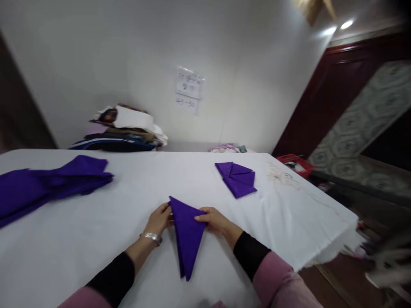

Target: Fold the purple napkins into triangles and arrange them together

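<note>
Between my hands is a purple cloth (pixel 189 233) folded into a long triangle, its narrow point toward me over the white-covered table (pixel 154 171). My left hand (pixel 161 220) grips its upper left corner, the fingertips partly behind the cloth. At the right corner my right hand (pixel 214 220) pinches the fold, thumb on top and the other fingers mostly hidden beneath. Farther back to the right lies another folded purple cloth (pixel 238 179) with several angular flaps. A larger loose heap of purple fabric (pixel 64 182) spreads over the table's left side.
Behind the table's far edge rises a stack of folded fabrics (pixel 125 126), with a smaller cloth bundle (pixel 227 147) to its right. Loose pale threads (pixel 281 175) lie near the right edge. Beyond that edge stands a red basket (pixel 298 164). A handwritten paper sign (pixel 189 87) hangs on the wall.
</note>
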A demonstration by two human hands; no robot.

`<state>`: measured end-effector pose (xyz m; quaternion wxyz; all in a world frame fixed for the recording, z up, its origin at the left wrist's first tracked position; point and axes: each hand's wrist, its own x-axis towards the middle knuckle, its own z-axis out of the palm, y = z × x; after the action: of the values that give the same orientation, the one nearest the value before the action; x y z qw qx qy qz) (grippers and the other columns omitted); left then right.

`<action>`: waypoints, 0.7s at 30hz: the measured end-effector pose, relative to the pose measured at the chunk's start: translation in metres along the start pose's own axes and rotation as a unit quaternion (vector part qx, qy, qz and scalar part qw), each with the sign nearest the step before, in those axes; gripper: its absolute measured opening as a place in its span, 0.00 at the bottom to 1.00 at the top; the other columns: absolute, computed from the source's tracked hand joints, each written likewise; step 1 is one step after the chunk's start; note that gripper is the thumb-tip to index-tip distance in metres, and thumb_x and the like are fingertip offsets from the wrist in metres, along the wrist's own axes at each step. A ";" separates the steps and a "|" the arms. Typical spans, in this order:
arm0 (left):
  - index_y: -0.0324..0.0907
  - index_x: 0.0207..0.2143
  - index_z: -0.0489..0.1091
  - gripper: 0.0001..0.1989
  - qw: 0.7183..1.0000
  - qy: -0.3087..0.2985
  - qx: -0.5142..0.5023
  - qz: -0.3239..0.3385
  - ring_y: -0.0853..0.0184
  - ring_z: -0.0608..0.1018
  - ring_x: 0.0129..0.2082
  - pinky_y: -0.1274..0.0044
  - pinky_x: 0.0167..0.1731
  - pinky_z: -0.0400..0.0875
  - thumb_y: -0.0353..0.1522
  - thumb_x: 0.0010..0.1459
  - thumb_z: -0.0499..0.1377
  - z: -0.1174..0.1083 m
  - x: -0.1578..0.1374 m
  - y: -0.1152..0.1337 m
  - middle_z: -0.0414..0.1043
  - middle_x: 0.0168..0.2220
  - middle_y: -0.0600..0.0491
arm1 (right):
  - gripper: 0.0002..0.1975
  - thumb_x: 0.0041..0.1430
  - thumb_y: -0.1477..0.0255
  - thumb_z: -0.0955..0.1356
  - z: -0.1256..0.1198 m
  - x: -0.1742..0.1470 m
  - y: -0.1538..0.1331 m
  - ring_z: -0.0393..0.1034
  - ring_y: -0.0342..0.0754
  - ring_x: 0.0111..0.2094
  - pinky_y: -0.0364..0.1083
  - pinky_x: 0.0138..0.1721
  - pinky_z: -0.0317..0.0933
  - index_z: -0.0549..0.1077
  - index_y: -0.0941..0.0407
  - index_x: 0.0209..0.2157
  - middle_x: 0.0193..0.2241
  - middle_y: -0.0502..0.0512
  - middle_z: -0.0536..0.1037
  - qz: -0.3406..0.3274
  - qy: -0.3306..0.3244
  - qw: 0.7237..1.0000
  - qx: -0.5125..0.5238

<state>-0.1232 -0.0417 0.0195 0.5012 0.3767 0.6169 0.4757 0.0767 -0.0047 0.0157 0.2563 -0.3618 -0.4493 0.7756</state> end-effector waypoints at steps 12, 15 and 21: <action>0.43 0.29 0.66 0.05 0.991 -0.015 -0.119 -0.057 0.72 0.74 0.19 0.80 0.21 0.70 0.34 0.48 0.59 0.064 0.030 0.026 0.70 0.23 0.57 | 0.33 0.32 0.79 0.75 -0.021 -0.021 0.013 0.71 0.46 0.29 0.44 0.30 0.62 0.67 0.55 0.46 0.30 0.52 0.77 -0.113 0.201 0.941 0.249; 0.41 0.34 0.67 0.14 0.996 -0.056 -0.064 -0.039 0.68 0.76 0.23 0.76 0.24 0.72 0.39 0.47 0.60 0.078 0.030 0.025 0.73 0.30 0.51 | 0.32 0.34 0.77 0.74 -0.062 -0.037 -0.010 0.70 0.46 0.27 0.43 0.28 0.62 0.67 0.56 0.46 0.28 0.51 0.77 -0.165 0.260 0.927 0.213; 0.42 0.34 0.70 0.19 0.978 -0.112 0.146 0.097 0.64 0.78 0.28 0.73 0.32 0.73 0.46 0.46 0.57 0.081 0.029 -0.009 0.76 0.29 0.52 | 0.24 0.35 0.78 0.72 -0.203 -0.074 -0.078 0.70 0.45 0.26 0.43 0.27 0.64 0.70 0.56 0.40 0.29 0.51 0.77 -0.297 0.441 0.830 0.169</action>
<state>-0.0503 0.0003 -0.0007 0.4582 0.5544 0.5805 0.3816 0.2876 0.0818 0.0411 0.7024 -0.4658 -0.2361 0.4837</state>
